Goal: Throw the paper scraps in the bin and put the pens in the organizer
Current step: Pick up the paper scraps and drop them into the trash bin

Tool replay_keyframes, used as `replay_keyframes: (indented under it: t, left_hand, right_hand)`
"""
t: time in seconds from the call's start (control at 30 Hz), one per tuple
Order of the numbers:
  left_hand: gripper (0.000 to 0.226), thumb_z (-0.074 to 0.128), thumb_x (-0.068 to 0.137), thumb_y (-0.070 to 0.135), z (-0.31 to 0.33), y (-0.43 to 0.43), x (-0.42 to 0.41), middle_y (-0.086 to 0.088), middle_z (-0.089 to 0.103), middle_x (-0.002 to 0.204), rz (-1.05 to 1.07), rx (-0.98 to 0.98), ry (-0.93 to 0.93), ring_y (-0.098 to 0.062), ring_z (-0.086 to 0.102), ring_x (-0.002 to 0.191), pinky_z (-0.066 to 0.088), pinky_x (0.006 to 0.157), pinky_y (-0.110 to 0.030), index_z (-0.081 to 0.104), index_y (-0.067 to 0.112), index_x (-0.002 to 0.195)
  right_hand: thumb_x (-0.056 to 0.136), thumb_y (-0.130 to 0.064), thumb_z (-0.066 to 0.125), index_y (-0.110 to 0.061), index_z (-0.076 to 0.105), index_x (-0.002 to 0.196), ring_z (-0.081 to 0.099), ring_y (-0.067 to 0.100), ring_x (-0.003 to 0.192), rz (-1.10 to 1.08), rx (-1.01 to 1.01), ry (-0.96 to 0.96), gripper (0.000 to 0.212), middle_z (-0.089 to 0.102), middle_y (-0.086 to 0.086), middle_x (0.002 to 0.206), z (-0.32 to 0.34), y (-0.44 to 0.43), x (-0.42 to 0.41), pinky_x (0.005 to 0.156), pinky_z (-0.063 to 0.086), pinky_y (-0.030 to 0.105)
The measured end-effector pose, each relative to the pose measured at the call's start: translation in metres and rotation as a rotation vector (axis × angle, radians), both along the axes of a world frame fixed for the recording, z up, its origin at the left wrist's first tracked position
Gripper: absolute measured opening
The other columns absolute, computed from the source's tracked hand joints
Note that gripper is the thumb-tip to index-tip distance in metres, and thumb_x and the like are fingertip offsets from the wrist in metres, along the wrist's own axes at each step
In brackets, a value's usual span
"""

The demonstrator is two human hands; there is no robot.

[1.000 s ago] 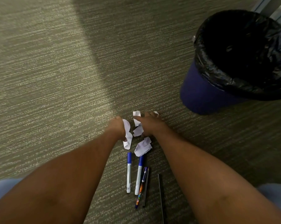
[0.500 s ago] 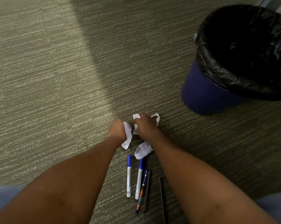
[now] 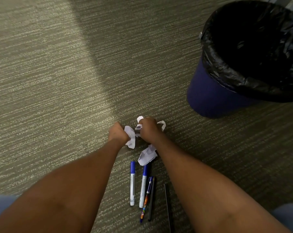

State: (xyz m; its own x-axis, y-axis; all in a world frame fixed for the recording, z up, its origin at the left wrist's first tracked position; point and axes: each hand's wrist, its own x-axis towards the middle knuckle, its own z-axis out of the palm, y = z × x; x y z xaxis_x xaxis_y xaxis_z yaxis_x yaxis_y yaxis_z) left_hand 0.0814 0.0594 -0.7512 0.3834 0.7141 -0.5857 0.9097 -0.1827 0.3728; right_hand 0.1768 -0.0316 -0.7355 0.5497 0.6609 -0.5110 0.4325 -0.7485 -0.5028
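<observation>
On the carpet, my left hand (image 3: 117, 133) is closed around a white paper scrap (image 3: 131, 138) that sticks out of the fist. My right hand (image 3: 148, 130) is closed on more white scraps (image 3: 162, 124), with bits showing at its top and right side. One crumpled scrap (image 3: 147, 156) lies loose just below my right wrist. Below it lie two white markers with blue caps (image 3: 132, 184), a blue and orange pen (image 3: 146, 198) and two thin dark pens (image 3: 167, 207), side by side. The blue bin (image 3: 208, 96) with a black liner stands at the upper right. No organizer is in view.
Grey-green striped carpet (image 3: 58, 81) covers the whole floor, with a dark shadow band running diagonally across it. My knees in light blue fabric (image 3: 1, 206) show at the bottom corners.
Both hands have closed tighter on the scraps and bunched them together. The scrap between the hands is now gathered in. The loose scrap and pens have not moved.
</observation>
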Motion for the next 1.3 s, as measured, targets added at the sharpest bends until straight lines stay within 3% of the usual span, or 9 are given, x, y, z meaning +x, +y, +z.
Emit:
replay_keyframes:
  t: [0.17,0.3,0.4,0.5,0.67,0.87,1.03,1.17,1.3]
  left_hand:
    - [0.018,0.071,0.075,0.013,0.003,0.005,0.002,-0.015,0.063,0.076,-0.053,0.007,0.023,-0.024,0.054,0.065,0.037,0.052,-0.028,0.067,-0.002,0.086]
    - [0.024,0.072,0.078,0.015,0.014,0.020,0.014,-0.016,0.062,0.077,0.082,-0.060,-0.057,-0.026,0.058,0.068,0.039,0.048,-0.028,0.067,-0.007,0.086]
    - [0.028,0.073,0.079,0.012,0.027,0.036,0.028,-0.024,0.069,0.090,0.270,-0.103,-0.244,-0.034,0.067,0.080,0.047,0.054,-0.033,0.066,-0.010,0.095]
    - [0.012,0.071,0.078,0.011,0.051,0.046,0.046,-0.014,0.066,0.074,0.372,0.051,-0.419,-0.029,0.064,0.070,0.042,0.047,-0.028,0.064,0.003,0.075]
    - [0.025,0.074,0.072,0.015,0.086,0.049,0.072,-0.001,0.059,0.057,0.372,0.086,-0.587,-0.022,0.058,0.058,0.041,0.047,-0.023,0.056,0.018,0.055]
    - [0.010,0.074,0.071,0.012,0.119,0.041,0.098,-0.012,0.066,0.067,0.292,0.054,-0.697,-0.026,0.064,0.063,0.052,0.056,-0.035,0.067,0.006,0.070]
    - [0.022,0.071,0.072,0.017,0.163,0.032,0.119,-0.027,0.069,0.077,0.213,0.084,-0.846,-0.025,0.061,0.066,0.054,0.061,-0.049,0.065,-0.004,0.072]
    - [0.017,0.071,0.074,0.018,0.211,0.024,0.136,-0.003,0.063,0.063,0.157,0.193,-0.965,-0.018,0.058,0.062,0.045,0.058,-0.033,0.061,0.017,0.060]
    - [0.006,0.071,0.076,0.019,0.250,0.006,0.144,-0.005,0.069,0.071,0.082,0.291,-1.053,-0.021,0.065,0.066,0.051,0.059,-0.033,0.070,0.014,0.074]
  right_hand:
    - [0.089,-0.005,0.057,0.003,0.072,0.101,0.062,0.032,0.107,-0.001,0.043,-0.043,0.021,0.069,0.019,0.110,0.017,0.012,0.009,0.091,0.051,0.036]
    - [0.089,-0.012,0.064,0.004,0.070,0.104,0.066,0.030,0.102,-0.085,0.049,-0.035,0.023,0.070,0.019,0.109,0.034,0.022,0.026,0.076,0.051,0.029]
    - [0.089,-0.017,0.067,0.002,0.066,0.115,0.066,0.029,0.105,-0.209,0.087,0.005,0.032,0.069,0.018,0.116,0.053,0.032,0.041,0.084,0.055,0.032]
    - [0.091,-0.023,0.063,0.003,0.065,0.117,0.066,0.029,0.108,-0.271,0.112,0.023,0.036,0.068,0.017,0.119,0.072,0.039,0.053,0.080,0.051,0.029]
    - [0.092,-0.025,0.060,0.002,0.068,0.104,0.066,0.031,0.107,-0.335,0.174,-0.016,0.031,0.069,0.020,0.114,0.100,0.037,0.064,0.068,0.042,0.028]
    - [0.091,-0.032,0.060,-0.005,0.066,0.114,0.065,0.029,0.105,-0.358,0.192,-0.021,0.035,0.068,0.012,0.116,0.145,0.034,0.077,0.067,0.043,0.028]
    - [0.087,-0.032,0.061,-0.008,0.067,0.110,0.065,0.029,0.105,-0.380,0.236,-0.086,0.034,0.069,0.013,0.114,0.192,0.028,0.097,0.069,0.041,0.027]
    - [0.089,-0.040,0.059,-0.010,0.067,0.107,0.067,0.027,0.105,-0.417,0.283,-0.196,0.035,0.070,0.011,0.112,0.231,0.020,0.105,0.067,0.039,0.025]
    - [0.088,-0.039,0.062,-0.012,0.069,0.104,0.068,0.026,0.103,-0.456,0.317,-0.275,0.033,0.072,0.009,0.110,0.271,0.002,0.117,0.066,0.039,0.025]
